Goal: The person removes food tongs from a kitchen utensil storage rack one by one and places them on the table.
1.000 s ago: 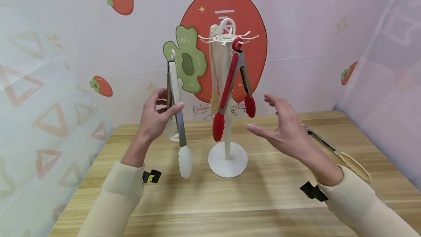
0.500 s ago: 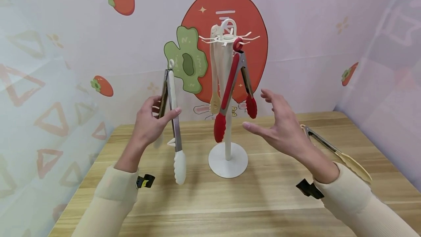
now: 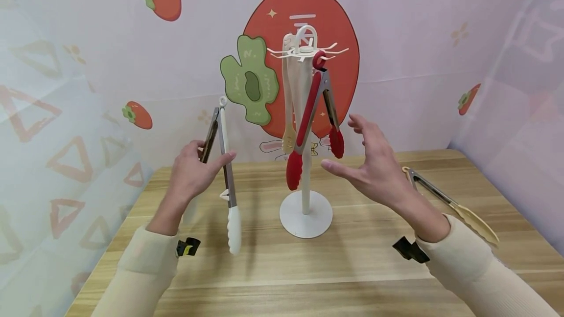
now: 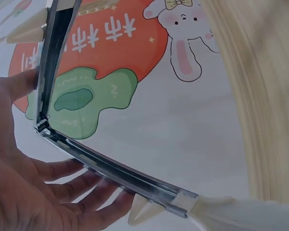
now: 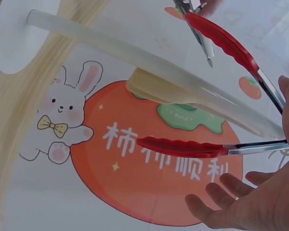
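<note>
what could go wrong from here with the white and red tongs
The white tongs might slip, since they hang spread, held in the air by the left hand. The red tongs might get knocked off the stand, since they only hang near its top and the right hand is beside them.

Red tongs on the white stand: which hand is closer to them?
Right. The right hand is close beside the red tongs, on their right; the left hand is farther off to their left, holding the white tongs.

Persimmon-print backdrop [image 3: 396, 23] behind wooden table [image 3: 308, 278]
</note>
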Available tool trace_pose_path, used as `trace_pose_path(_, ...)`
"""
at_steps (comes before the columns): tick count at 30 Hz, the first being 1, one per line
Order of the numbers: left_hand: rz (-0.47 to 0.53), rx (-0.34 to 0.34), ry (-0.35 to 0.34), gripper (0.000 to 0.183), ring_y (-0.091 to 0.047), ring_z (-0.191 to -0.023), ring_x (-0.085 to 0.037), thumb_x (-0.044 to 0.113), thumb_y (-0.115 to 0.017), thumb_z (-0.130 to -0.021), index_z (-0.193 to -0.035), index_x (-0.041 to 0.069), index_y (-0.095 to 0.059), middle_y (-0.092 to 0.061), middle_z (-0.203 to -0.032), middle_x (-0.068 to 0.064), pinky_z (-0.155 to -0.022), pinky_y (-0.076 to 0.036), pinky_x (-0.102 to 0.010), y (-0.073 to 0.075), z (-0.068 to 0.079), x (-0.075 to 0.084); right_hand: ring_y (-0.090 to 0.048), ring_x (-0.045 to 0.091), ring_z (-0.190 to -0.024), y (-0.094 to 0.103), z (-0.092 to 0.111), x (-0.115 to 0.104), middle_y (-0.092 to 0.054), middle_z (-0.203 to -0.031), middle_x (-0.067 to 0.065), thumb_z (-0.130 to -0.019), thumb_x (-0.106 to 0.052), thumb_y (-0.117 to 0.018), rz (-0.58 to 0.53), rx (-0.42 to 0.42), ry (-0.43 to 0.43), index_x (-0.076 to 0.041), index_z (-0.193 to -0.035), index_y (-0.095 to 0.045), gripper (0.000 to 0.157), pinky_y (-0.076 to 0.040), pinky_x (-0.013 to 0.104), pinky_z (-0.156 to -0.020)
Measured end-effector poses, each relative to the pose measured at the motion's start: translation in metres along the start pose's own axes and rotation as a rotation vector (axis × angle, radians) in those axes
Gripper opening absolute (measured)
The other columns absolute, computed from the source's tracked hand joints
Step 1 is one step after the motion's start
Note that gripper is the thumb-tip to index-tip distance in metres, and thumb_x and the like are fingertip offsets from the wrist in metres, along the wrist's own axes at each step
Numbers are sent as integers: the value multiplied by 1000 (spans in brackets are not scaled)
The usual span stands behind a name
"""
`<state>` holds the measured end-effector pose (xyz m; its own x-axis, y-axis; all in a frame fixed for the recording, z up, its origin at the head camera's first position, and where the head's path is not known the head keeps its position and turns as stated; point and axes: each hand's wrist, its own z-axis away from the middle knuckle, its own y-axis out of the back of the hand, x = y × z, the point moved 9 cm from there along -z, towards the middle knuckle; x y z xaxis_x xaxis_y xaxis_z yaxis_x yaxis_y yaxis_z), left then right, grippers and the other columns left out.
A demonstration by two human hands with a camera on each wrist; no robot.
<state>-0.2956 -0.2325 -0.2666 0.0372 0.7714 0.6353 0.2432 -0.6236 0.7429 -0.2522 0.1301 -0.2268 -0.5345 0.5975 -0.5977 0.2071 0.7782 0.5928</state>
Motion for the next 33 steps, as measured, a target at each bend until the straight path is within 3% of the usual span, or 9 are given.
trace_pose_path(8,-141,-31,74,105,-53,-106,-40,77,-63,-80,-139,-8,-46,-53,-126,-25,-79,-46,-49,-1,3,-15,-37,34,-137,-1,-2,-2,-41,-150,15,-81,-34,-87,-13,5,13,-8,-157,-30,98,-36,61,-106)
trace_pose_path(16,-276,-67,100,86,-56,-76,-32,77,-64,-79,-106,-5,-54,-58,-92,-18,-54,-42,-38,-6,3,-30,-37,34,-137,0,-3,-6,-41,-150,13,-81,-35,-86,-27,14,22,-10,-157,-31,98,-36,62,-106)
trace_pose_path(23,-355,-165,145,81,-56,-75,-32,72,-65,-81,-105,-5,-53,-57,-91,-19,-53,-43,-38,-16,4,-47,-37,34,-137,-1,-5,-10,-41,-149,12,-80,-36,-86,-40,19,20,-12,-158,-31,98,-35,65,-105)
trace_pose_path(33,-390,-249,201,78,-53,-71,-29,72,-64,-82,-100,-3,-54,-55,-83,-16,-53,-43,-38,-26,6,-75,-35,33,-137,-4,-8,-14,-40,-148,16,-79,-34,-88,-54,25,19,-7,-158,-28,103,-34,66,-106)
